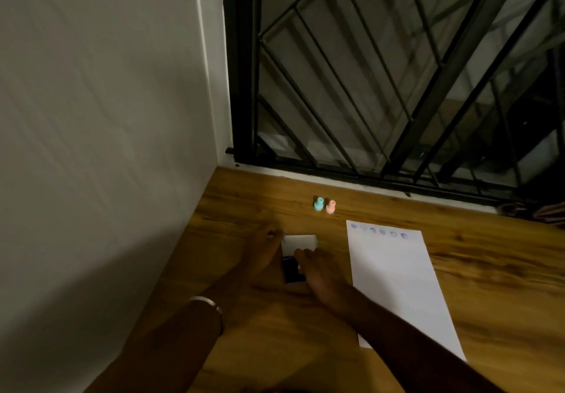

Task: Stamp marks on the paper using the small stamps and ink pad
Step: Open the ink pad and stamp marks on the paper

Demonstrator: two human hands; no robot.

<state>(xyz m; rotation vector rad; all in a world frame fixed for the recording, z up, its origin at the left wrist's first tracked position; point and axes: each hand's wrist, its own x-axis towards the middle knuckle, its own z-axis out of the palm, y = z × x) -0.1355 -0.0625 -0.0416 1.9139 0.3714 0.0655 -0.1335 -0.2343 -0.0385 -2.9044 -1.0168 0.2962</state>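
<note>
The ink pad lies open on the wooden table, its white lid (301, 242) flipped back and the dark blue pad (290, 270) nearest me. My left hand (263, 250) grips the case at its left edge. My right hand (319, 270) rests over the pad with its fingers bunched. A small pale bit shows under the fingertips, and I cannot tell what it is. A teal stamp (318, 203) and a pink stamp (330, 206) stand upright side by side behind the pad. The white paper (397, 285) lies to the right, with several bluish marks (379, 232) along its top edge.
The table (474, 270) ends at a white wall on the left and at a window sill with a black metal grille (367, 87) behind. A metal bangle (206, 302) sits on my left wrist. A dark object (538, 210) lies at the far right edge.
</note>
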